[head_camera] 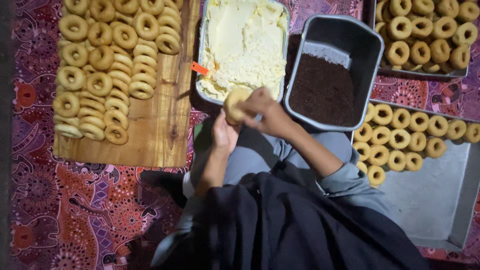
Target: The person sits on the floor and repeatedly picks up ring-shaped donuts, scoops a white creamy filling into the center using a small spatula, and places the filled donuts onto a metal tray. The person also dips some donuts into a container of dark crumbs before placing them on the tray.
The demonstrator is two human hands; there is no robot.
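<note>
patterned cloth [100, 210] under wooden board [160, 125] — left hand [224, 134], right hand [260, 107] grasping doughnut [234, 102].

A home doughnut-making spot on my floor, patterned red cloth [75, 215] under me, wooden board [160, 125] stacked with plain doughnuts [100, 65] far left, tub of cream [242, 45], tin of dark crumbs [325, 90], metal trays [430, 200] right.
</note>
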